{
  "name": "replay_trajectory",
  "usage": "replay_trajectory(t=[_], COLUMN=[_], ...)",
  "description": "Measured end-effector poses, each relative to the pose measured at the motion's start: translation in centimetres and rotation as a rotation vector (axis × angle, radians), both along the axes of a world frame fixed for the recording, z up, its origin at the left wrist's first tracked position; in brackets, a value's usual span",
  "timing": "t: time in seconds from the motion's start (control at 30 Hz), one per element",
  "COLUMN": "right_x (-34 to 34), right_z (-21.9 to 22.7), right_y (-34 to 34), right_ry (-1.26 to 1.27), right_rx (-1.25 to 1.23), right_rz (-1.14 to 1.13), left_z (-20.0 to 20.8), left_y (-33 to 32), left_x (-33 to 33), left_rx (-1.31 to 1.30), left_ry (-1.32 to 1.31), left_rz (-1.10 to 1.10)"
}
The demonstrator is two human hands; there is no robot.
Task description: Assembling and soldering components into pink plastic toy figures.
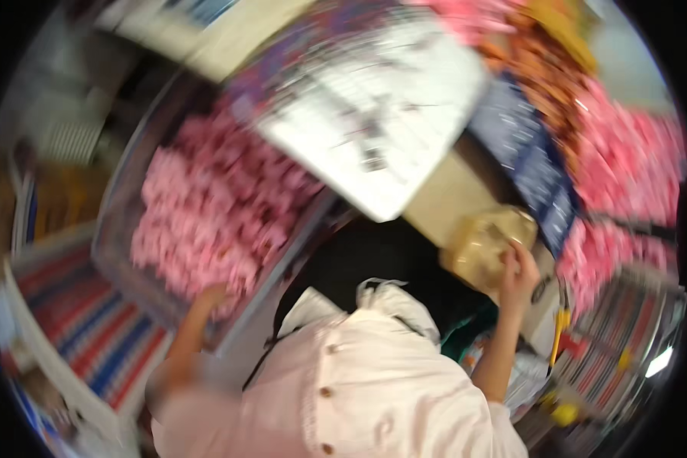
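Beige surface (452,182), bin (130,282) of pink pieces (210,210)

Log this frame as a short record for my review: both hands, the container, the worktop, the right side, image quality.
Left hand: at the near edge of the pink pieces; grip unclear
Right hand: at the tan block; contact unclear
Container: grey bin, holding pink pieces
Worktop: white panel, ahead
Right side: orange heap, blue patterned material
Image: blurred

Room over black lap (366,252); bin wall (278,273) left, white board (416,107) ahead.
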State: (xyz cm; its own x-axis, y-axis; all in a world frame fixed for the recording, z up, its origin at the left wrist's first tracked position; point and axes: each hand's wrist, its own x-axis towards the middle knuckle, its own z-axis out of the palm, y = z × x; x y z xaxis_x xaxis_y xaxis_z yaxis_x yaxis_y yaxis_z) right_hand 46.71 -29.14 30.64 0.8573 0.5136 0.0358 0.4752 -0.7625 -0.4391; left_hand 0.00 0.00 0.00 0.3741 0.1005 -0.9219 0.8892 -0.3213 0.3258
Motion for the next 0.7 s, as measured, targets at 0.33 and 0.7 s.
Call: replay_trajectory(t=[0.33,0.7], right_x=[2.5,6.3], right_z=[-0.6,1.0], right_y=[-1.1,-3.9], right_ry=[-0.259,0.379], right_rx=[0.264,1.123], right_rz=[0.227,-0.400], left_z=[41.2,53.1], left_y=[-2.6,-15.7], left_x=[36.2,45.3], left_rx=[-0.843,-1.585], left_ry=[-1.096,-1.135], left_rz=[-0.126,0.079])
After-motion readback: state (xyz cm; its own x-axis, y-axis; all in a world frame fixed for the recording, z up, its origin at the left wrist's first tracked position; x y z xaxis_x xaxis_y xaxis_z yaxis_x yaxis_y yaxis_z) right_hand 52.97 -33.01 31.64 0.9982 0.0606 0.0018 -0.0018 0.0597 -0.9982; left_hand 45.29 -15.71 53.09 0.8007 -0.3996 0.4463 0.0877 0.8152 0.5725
